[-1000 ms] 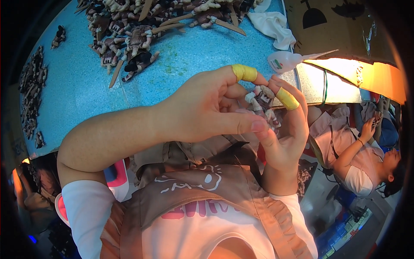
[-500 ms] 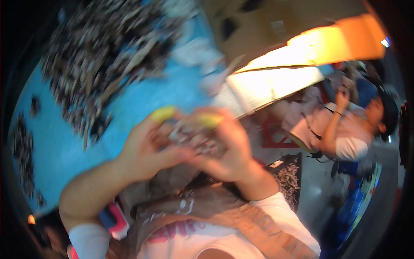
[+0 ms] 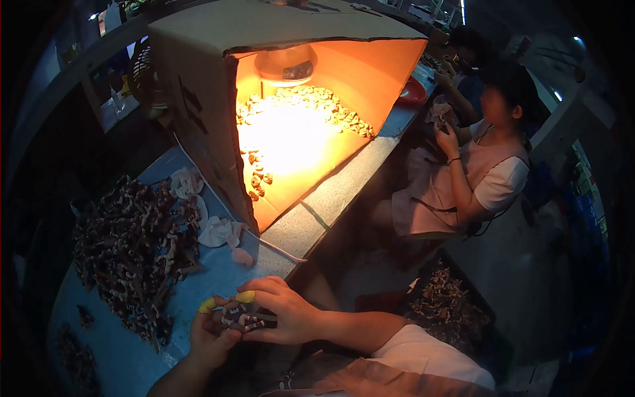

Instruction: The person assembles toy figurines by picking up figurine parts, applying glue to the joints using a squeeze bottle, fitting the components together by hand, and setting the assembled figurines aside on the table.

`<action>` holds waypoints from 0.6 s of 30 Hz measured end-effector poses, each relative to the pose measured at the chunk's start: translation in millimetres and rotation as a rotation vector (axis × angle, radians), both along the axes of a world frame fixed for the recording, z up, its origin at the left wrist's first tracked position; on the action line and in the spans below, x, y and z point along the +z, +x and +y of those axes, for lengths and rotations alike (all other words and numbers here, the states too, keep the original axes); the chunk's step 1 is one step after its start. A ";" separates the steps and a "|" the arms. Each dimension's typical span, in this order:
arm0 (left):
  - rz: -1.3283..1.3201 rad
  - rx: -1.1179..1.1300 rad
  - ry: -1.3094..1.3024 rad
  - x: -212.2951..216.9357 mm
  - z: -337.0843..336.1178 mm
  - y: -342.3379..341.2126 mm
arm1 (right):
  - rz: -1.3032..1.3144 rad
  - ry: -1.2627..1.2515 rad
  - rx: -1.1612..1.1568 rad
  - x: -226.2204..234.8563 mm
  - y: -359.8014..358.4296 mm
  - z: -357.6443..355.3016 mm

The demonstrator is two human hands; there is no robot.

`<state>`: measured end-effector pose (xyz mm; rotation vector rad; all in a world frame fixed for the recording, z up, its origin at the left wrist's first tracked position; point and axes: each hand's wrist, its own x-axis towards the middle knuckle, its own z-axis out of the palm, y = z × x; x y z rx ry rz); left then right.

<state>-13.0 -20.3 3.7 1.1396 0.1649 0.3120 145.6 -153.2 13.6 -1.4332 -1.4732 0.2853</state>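
Pinching one small brown-and-white figurine (image 3: 239,319) together, left hand (image 3: 210,335) and right hand (image 3: 286,312) hide most of it; its shape stays unclear.

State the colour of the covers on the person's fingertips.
Yellow: the fingertip covers show in the head view.

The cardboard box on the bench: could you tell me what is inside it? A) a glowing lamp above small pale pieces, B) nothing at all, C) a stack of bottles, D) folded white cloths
A: the open cardboard box shows a lit lamp at its top, with small pale pieces on its floor.
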 end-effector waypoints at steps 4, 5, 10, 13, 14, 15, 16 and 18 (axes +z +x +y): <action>0.013 0.023 0.078 -0.4 0.4 -0.7 | 0.009 0.004 -0.019 0.2 -1.2 0.2; -0.002 0.024 0.080 -1.7 0.7 -0.6 | 0.006 0.011 -0.020 0.4 -1.2 0.5; -0.033 0.046 0.020 2.6 -2.2 1.8 | 0.010 0.012 -0.008 1.5 -0.7 1.0; 0.012 0.017 0.094 -0.7 0.8 -2.9 | -0.004 0.024 -0.013 1.9 -1.7 1.0; -0.002 0.007 0.093 -0.5 0.3 -2.2 | -0.008 0.019 -0.013 2.2 -2.0 -0.2; -0.015 -0.004 0.092 -0.6 -0.3 -2.3 | -0.012 0.014 -0.014 1.9 -2.9 -1.4; -0.012 -0.002 0.085 -0.7 -1.4 -3.8 | -0.008 0.007 -0.011 0.8 -4.5 -2.6; -0.030 -0.021 0.111 1.0 -0.7 -4.1 | 0.006 0.025 -0.008 -0.7 -4.4 -2.0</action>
